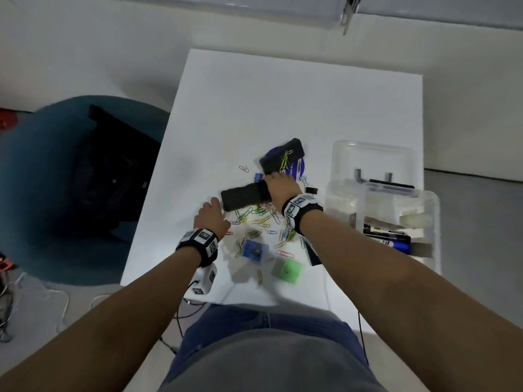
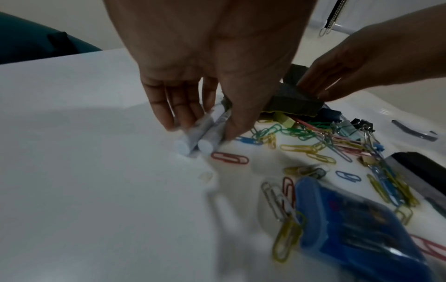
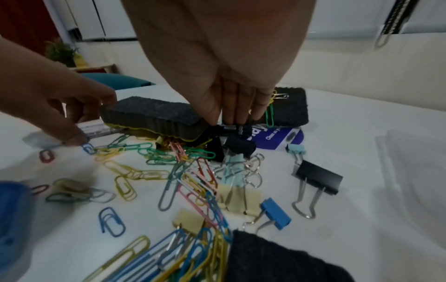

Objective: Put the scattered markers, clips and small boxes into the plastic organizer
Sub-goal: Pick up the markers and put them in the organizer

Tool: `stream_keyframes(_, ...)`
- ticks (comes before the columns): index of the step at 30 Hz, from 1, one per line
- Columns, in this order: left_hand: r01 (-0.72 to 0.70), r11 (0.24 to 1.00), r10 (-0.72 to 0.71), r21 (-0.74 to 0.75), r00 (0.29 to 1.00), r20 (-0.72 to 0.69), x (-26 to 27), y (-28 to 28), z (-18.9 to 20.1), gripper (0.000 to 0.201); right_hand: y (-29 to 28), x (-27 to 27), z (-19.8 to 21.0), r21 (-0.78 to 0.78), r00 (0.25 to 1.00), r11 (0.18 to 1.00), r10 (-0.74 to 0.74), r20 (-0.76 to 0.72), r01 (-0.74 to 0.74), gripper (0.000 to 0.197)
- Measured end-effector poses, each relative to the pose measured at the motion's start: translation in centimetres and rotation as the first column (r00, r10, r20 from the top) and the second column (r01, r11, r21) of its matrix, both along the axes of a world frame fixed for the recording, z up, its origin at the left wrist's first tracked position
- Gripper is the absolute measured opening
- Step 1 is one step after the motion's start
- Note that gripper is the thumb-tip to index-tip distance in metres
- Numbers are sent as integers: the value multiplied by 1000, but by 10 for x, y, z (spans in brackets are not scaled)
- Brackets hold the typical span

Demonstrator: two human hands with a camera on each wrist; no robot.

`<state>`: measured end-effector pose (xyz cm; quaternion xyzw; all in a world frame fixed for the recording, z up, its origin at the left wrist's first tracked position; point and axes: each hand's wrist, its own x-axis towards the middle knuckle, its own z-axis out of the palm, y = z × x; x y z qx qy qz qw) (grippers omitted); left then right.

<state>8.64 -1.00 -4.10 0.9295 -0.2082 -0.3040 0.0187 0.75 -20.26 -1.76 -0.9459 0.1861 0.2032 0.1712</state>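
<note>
My left hand (image 2: 200, 129) pinches two white markers (image 2: 205, 139) lying flat on the white table (image 1: 283, 94), left of a black felt eraser (image 1: 244, 195). My right hand (image 3: 229, 120) reaches down between that eraser (image 3: 154, 116) and a second eraser (image 3: 289, 106). Its fingertips pinch a dark marker (image 3: 233, 128) there. Coloured paper clips (image 3: 144, 171) and binder clips (image 3: 318, 176) lie scattered in front of both hands. A blue small box (image 1: 253, 248) and a green small box (image 1: 287, 270) sit nearer me. The clear plastic organizer (image 1: 435, 210) stands at the right with markers (image 1: 387, 239) in it.
The organizer's clear lid (image 1: 373, 157) stands raised behind it. A blue round pack (image 3: 280, 136) lies under the far eraser. A teal chair (image 1: 70, 179) stands left of the table. Cables (image 1: 198, 306) hang off the near edge.
</note>
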Motion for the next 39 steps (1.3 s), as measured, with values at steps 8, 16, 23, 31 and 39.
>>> stream_keyframes(8,-58,998,58,7,983,-173,4,0,5,40,4,-10,-11,-128,998,992,-29,-57,22,44)
stream_keyframes(16,40,985,-14,167,988,-153,27,15,30,37,-18,-40,15,-64,984,986,-157,-80,152,55)
stream_keyframes(23,-29,992,31,125,999,-9,23,-3,63,39,-22,-96,44,101,920,915,-382,-90,390,30)
stream_keyframes(31,261,938,-277,-229,960,-40,-60,-75,86,30,-28,-154,94,222,882,872,-463,88,435,20)
stream_keyframes(39,475,794,-535,-379,842,-67,-126,-120,102,33,-88,-250,118,-65,897,894,-442,18,443,29)
